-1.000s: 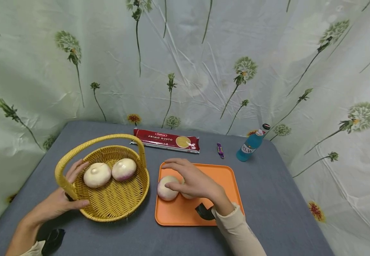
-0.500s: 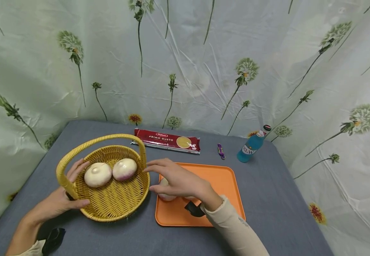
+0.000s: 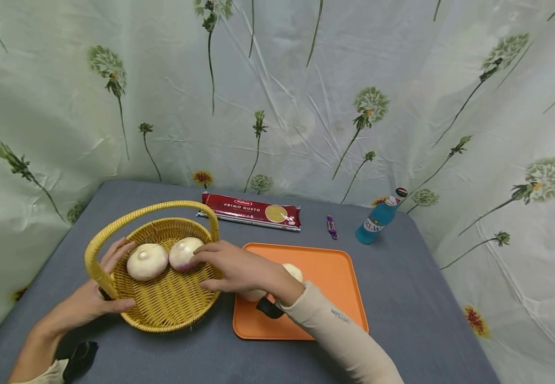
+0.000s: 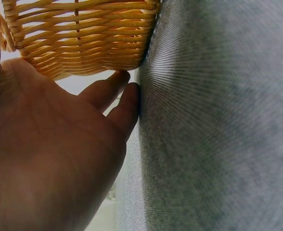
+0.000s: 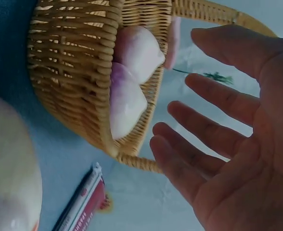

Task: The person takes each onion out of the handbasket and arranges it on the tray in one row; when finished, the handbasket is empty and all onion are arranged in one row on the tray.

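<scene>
A yellow wicker basket [image 3: 167,312] with a tall arched handle stands on the left of the table. Inside it lie two white-and-purple turnips, one at the left [image 3: 145,262] and one further right [image 3: 181,254]. My left hand [image 3: 85,306] rests against the basket's left side, fingers extended past the handle's foot and thumb at the front. Over the basket's right rim reaches my right hand [image 3: 239,266], fingers spread and holding nothing. Beneath that arm, an orange tray [image 3: 325,298] bears two more turnips [image 3: 293,271], both partly hidden. One turnip [image 5: 9,168] shows large in the right wrist view.
A red pasta packet [image 3: 253,212] lies behind the basket and tray. Right of it are a small purple-wrapped candy [image 3: 332,228] and a blue bottle [image 3: 375,221] with a dark cap. A flowered curtain [image 3: 296,96] hangs behind the grey table [image 3: 417,320].
My right hand has moved left from above the tray to over the basket's right rim, with nothing in it. The left hand and the basket have stayed in place.
</scene>
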`<state>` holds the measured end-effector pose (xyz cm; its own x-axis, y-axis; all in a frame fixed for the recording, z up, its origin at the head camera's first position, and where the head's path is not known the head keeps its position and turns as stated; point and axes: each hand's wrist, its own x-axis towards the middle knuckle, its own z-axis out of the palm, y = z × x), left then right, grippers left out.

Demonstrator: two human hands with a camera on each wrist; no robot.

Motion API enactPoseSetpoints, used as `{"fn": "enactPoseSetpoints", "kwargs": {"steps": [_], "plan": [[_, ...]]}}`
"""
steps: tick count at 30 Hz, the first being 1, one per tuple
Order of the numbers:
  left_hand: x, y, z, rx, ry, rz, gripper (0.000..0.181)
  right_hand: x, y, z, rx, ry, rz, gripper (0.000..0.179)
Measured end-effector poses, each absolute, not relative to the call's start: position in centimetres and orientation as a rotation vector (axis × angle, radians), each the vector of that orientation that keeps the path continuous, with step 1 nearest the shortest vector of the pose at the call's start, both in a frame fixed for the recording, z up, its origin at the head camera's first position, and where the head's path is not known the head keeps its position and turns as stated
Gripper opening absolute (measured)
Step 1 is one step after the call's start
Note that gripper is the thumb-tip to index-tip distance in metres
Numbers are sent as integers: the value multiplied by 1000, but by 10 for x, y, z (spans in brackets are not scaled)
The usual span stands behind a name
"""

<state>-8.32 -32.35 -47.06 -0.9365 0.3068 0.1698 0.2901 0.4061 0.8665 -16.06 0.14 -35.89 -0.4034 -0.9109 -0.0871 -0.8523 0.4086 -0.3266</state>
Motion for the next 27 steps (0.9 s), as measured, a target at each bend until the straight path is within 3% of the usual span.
{"fn": "enactPoseSetpoints", "kwargs": {"steps": [27], "plan": [[-84,-323,-471,575,2606,1624,115,-193,-53,-388,-1412,2312,-478,49]]}}
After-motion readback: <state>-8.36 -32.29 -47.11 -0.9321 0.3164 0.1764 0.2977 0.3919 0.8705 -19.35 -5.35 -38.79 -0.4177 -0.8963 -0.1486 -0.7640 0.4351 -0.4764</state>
